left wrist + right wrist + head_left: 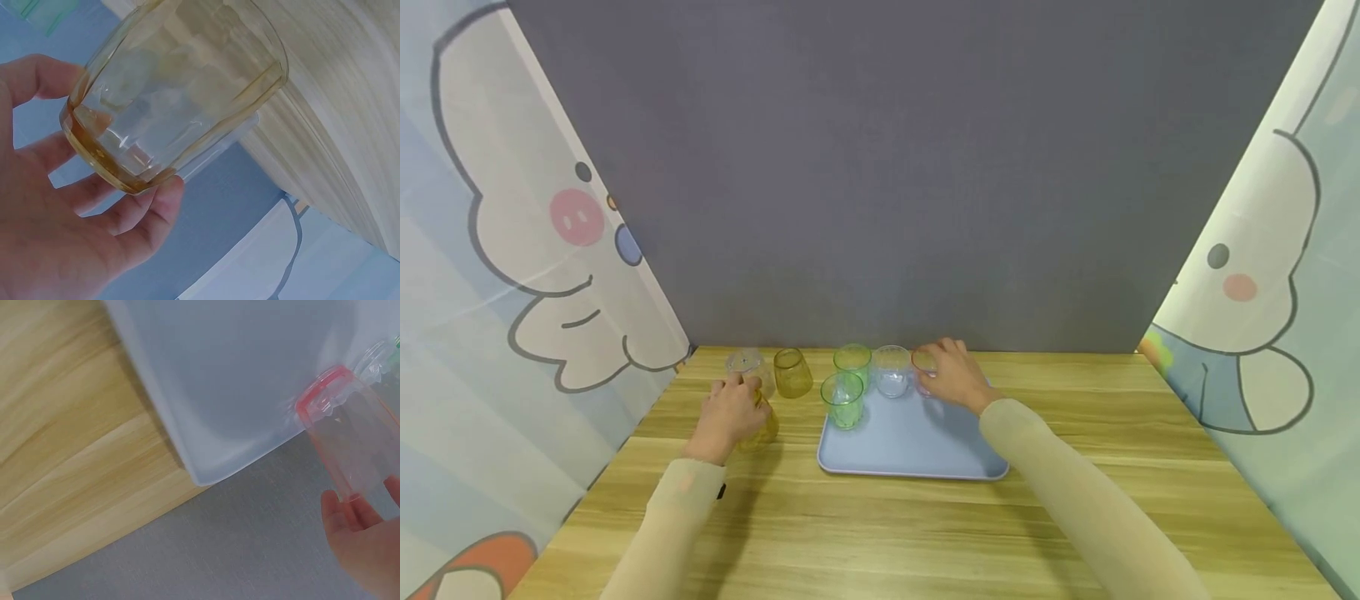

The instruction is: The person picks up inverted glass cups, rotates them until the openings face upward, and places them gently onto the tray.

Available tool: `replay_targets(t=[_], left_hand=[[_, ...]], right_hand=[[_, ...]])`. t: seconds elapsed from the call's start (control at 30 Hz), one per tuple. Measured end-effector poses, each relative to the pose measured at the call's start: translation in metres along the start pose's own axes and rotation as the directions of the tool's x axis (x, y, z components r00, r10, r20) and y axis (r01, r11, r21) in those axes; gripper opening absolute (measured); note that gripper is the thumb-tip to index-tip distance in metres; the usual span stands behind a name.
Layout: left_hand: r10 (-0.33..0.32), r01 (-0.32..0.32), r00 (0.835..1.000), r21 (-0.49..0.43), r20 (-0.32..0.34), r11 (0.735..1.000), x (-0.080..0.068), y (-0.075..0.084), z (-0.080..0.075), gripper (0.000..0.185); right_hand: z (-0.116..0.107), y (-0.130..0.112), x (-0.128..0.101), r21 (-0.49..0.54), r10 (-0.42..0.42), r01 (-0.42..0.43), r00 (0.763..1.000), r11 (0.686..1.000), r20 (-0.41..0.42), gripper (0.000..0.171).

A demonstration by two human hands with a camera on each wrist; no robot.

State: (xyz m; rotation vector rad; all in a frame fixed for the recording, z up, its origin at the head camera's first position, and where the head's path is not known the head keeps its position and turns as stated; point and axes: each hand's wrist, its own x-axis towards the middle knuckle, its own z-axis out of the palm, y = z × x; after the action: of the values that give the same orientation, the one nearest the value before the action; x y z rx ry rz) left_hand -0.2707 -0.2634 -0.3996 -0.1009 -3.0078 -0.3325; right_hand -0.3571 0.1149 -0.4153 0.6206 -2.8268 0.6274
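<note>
My left hand holds an amber glass to the left of the tray. In the left wrist view, thumb and fingers grip that glass around its thick base, mouth pointing away from the palm. My right hand is at the back right of the pale blue tray. Its fingers pinch the rim of a pink-tinted glass, whose base is down at the tray. A clear glass stands beside the pink one. Two green glasses, one in front and one behind, stand on the tray's left side.
A second amber glass sits mouth down on the wooden table, left of the tray. Another clear glass is behind my left hand, partly hidden. A grey panel rises along the table's back edge, with patterned curtains at both sides.
</note>
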Motion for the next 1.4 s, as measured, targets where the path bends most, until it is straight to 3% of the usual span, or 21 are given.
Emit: replay_targets(t=[0.3,0.7,1.4], left_hand=[[-0.005,0.005,1.000,-0.011,-0.017,1.000,0.002,-0.005,0.001,0.045],[0.008,-0.008,1.000,-0.037,0.013,0.999,0.001,-0.005,-0.005,0.043],[0.078,-0.082,0.993,-0.048,-0.083,0.995,-0.004,0.012,-0.018,0.040]], right_hand=[[-0.009,0.002,-0.004,0.023,-0.016,0.016,1.000,1.000,-0.007,0.049],[-0.019,-0.001,-0.015,0.014,-0.065,0.066,0.998,0.998,-0.021,0.050],[-0.019,-0.010,-0.035,0.072,-0.123,0.124,0.992,0.990,-0.019,0.053]])
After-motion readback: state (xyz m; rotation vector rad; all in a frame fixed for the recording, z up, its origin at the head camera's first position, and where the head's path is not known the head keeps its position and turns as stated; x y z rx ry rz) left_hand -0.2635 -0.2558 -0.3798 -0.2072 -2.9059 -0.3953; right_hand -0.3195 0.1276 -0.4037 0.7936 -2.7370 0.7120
